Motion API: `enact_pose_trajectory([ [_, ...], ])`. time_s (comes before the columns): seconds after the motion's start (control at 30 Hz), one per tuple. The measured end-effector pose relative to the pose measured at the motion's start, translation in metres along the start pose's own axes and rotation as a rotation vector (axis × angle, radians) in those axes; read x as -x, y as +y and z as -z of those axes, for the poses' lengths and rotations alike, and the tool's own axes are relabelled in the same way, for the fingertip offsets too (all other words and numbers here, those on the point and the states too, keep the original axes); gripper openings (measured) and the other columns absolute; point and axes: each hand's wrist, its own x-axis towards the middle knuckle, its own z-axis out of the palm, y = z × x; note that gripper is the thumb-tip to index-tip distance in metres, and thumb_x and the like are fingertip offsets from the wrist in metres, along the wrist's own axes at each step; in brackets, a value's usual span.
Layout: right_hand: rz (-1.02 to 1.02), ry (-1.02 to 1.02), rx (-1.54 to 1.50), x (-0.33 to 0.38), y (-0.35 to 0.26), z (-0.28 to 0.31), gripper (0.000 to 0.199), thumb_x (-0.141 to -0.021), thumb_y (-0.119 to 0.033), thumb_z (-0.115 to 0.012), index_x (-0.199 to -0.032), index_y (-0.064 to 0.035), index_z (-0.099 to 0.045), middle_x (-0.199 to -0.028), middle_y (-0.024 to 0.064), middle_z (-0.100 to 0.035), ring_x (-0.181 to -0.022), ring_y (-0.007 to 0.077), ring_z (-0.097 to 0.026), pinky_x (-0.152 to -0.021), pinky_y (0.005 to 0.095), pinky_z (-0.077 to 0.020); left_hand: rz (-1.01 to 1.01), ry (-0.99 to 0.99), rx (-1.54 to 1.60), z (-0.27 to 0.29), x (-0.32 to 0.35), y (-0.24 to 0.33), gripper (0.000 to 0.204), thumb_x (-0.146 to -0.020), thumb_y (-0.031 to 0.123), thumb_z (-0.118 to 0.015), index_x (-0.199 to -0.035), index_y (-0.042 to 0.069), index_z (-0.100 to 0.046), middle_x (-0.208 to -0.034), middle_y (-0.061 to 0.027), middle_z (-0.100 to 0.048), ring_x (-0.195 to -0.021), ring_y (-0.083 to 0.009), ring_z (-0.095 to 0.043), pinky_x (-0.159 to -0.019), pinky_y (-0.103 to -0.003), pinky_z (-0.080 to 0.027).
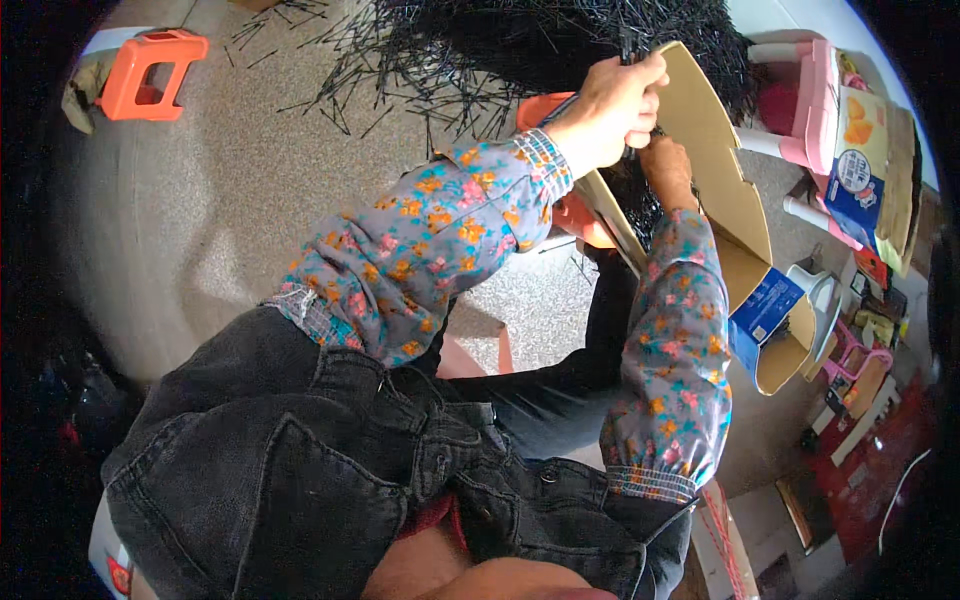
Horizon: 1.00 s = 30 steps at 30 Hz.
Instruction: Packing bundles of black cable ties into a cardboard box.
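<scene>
My left hand (612, 108) is closed around a bundle of thin black plastic sticks (627, 45), whose ends stand up past the fingers. It is above the left side of an open cardboard box (700, 105). Just below it, my right hand (668, 165) reaches inside the box with its fingers curled by the lower end of the bundle. What those fingers grip is hidden. More black sticks (632, 200) lie in the box beneath my hands.
A large heap of black sticks (480, 40) covers the floor ahead, with loose ones spreading left. An orange stool (152, 78) stands far left. To the right are a pink-and-white stool (815, 105), a printed carton (860, 170) and a blue-and-tan box (770, 310).
</scene>
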Motion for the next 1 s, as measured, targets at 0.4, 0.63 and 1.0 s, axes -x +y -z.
enact_pose_trajectory([
  [0.4, 0.088, -0.061, 0.127, 0.025, 0.022, 0.001, 0.027, -0.075, -0.023, -0.062, -0.094, -0.0044, -0.063, -0.090, 0.0196, -0.064, -0.086, 0.0345, -0.063, -0.075, 0.0422, -0.0496, 0.074, -0.067, 0.020, -0.005, -0.003, -0.002, 0.021, -0.090, 0.027, -0.052, -0.079, 0.011, -0.046, -0.052, 0.0086, -0.027, -0.042, -0.0039, -0.024, -0.038, -0.022, -0.017],
  [0.63, -0.144, 0.663, -0.853, 0.107, 0.043, 0.068, 0.014, -0.078, -0.011, -0.063, -0.085, 0.0003, -0.062, -0.061, 0.0063, -0.057, -0.050, 0.0140, -0.052, -0.046, 0.0261, -0.0404, 0.062, -0.080, -0.127, 0.001, 0.000, -0.008, 0.025, -0.086, 0.024, -0.058, -0.068, 0.015, -0.042, -0.050, 0.0102, -0.023, -0.039, -0.0033, -0.020, -0.037, -0.022, -0.014],
  [1.0, 0.097, 0.397, -2.447, 0.152, 0.044, 0.048, 0.015, -0.087, -0.015, -0.054, -0.077, -0.0045, -0.049, -0.060, 0.0021, -0.046, -0.049, 0.0120, -0.039, -0.042, 0.0255, -0.0316, 0.051, -0.178, -0.267, -0.003, 0.011, -0.034, 0.012, -0.083, 0.012, -0.062, -0.092, 0.006, -0.056, -0.057, 0.0070, -0.040, -0.040, -0.0009, -0.030, -0.035, -0.019, -0.022],
])
